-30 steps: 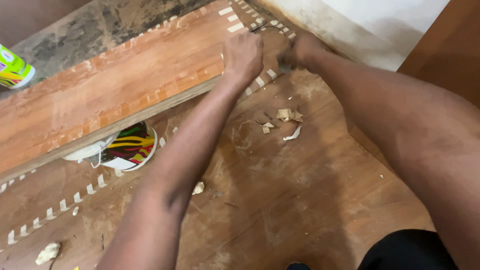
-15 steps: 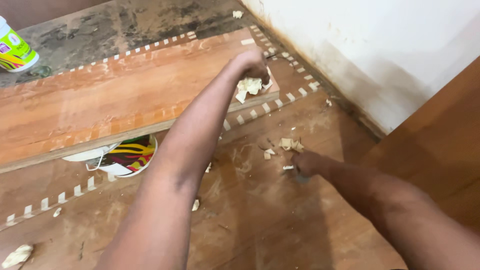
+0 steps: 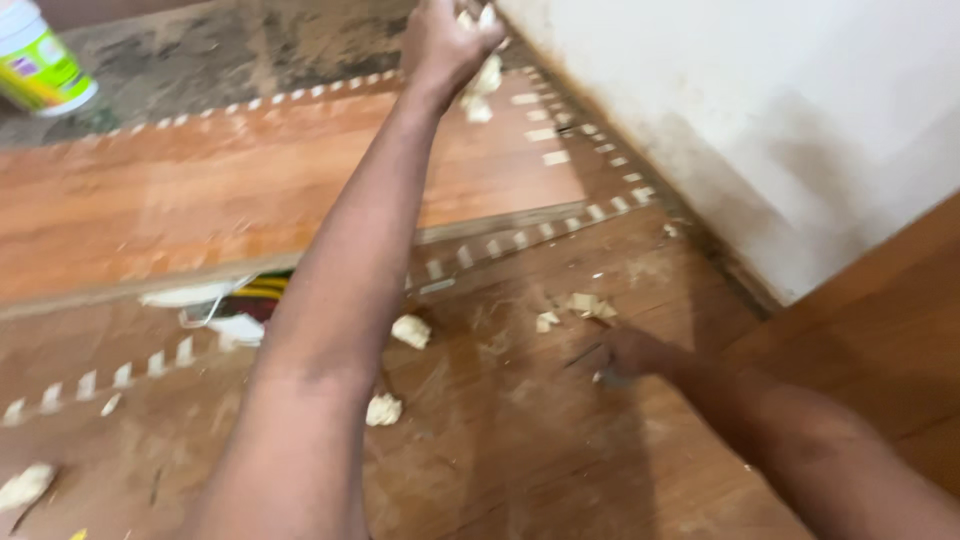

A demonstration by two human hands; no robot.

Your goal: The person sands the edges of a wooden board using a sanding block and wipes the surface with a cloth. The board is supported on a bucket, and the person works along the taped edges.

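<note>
My left hand (image 3: 445, 40) is stretched far forward near the top of the view, closed on a crumpled pale wad of material (image 3: 482, 75) that hangs below the fingers. It is over the far end of a loose wood-pattern plank (image 3: 200, 195). My right hand (image 3: 635, 355) rests low on the brown wood-pattern floor (image 3: 520, 430), closed on a small dark tool whose tip (image 3: 610, 378) touches the floor. Pale scraps (image 3: 580, 305) lie just beyond that hand.
A white wall (image 3: 760, 110) runs along the right with a brown wooden panel (image 3: 880, 340) beside it. A colourful tub (image 3: 235, 310) sits partly under the plank. A green and white bottle (image 3: 40, 65) stands at the top left. Pale lumps (image 3: 410, 332) dot the floor.
My left hand has moved farther forward and up with the pale wad. My right hand dropped from the plank's end to the floor near the scraps. The view shifted.
</note>
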